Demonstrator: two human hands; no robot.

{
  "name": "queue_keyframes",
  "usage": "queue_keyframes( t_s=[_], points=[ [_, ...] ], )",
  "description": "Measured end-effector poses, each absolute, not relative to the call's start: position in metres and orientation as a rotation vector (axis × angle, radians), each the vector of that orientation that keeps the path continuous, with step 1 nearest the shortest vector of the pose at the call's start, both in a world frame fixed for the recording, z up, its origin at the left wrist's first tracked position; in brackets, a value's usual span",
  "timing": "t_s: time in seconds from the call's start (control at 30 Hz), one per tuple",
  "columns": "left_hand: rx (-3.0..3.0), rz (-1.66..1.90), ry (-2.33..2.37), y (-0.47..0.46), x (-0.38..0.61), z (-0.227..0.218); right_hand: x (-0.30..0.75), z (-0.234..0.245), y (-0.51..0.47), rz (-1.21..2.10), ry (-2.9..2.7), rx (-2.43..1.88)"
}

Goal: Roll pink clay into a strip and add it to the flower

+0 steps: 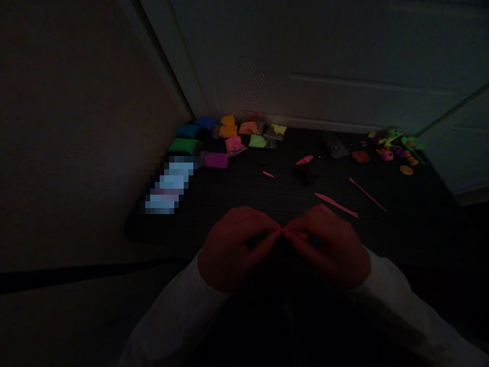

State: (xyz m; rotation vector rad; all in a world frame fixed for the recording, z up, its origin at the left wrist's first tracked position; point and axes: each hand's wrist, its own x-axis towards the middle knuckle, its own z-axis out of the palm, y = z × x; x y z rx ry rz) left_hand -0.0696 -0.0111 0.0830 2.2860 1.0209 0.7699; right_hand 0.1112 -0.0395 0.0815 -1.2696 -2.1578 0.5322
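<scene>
My left hand (240, 243) and my right hand (327, 244) meet at the near edge of the dark table, fingertips pinched together. Between them they hold a thin pinkish-red strip of clay (302, 235), its wider end showing at the right fingers; the fingers cover part of it. A small pink clay piece (268, 174) lies on the table beyond my hands. Just past my right hand rest a pink modelling knife (336, 205) and a slim pink modelling tool (367, 194). A dark lump with a pink speckled top (305, 160) sits farther back.
Bags of coloured clay, including a green one (184, 146) and a purple one (216, 160), line the back left. A lit, blurred phone screen (171, 184) lies at the left. Colourful clay shapes (397, 145) cluster back right. A pale panel (324, 61) rises behind the table (237, 191).
</scene>
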Motion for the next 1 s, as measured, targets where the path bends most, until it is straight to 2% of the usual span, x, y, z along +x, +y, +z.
queue_keyframes(
  t_s=[1.0],
  points=[
    [2.304,0.897,1.092,-0.0115,-0.0756,0.0802,0.1122,0.0838,-0.0420,0.427,-2.150,-1.263]
  ],
)
